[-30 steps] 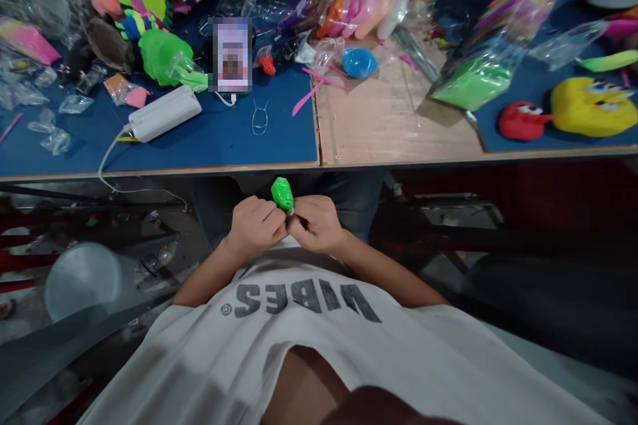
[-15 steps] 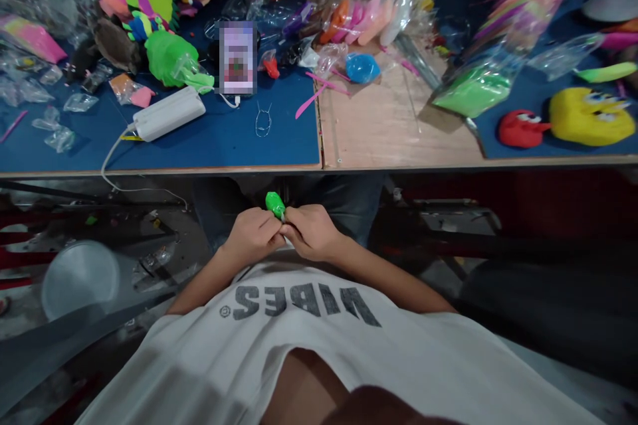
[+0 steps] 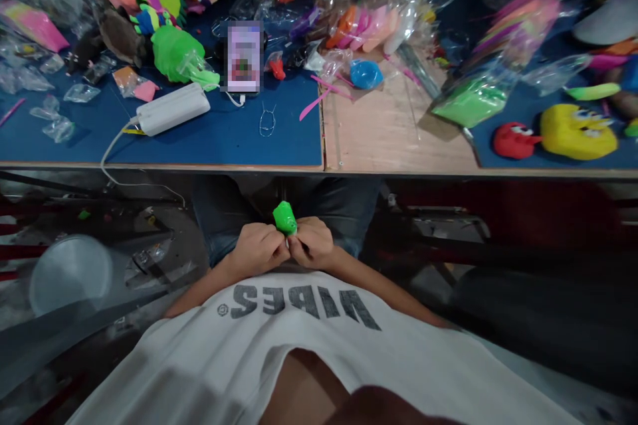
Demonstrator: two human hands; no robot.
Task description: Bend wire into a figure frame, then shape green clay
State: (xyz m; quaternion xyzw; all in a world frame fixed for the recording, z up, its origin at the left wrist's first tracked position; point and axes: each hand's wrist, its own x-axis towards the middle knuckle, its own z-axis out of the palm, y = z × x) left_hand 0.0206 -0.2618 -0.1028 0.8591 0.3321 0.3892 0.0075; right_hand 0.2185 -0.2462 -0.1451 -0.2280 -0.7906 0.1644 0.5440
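Note:
A small bright green lump in clear plastic wrap (image 3: 285, 218), most likely modelling clay, stands up between my two hands above my lap. My left hand (image 3: 260, 249) is closed, its fingers pinching the gathered end of the wrap from the left. From the other side my right hand (image 3: 312, 242) pinches the same end, thumb and fingers pressed together. Both hands touch at the knuckles, just short of the table edge. The pinched part of the wrap is mostly hidden by my fingers.
The blue and wooden table (image 3: 294, 146) carries a white power bank (image 3: 173, 109), a phone (image 3: 244, 60), a green bagged lump (image 3: 178, 56), a blue lump (image 3: 366, 74), and red (image 3: 515, 140) and yellow (image 3: 578, 133) clay figures. A translucent bucket (image 3: 72, 275) stands at lower left.
My hands have shifted slightly down and to the right with the green lump. More of the lump shows above my fingers, and it is turned differently.

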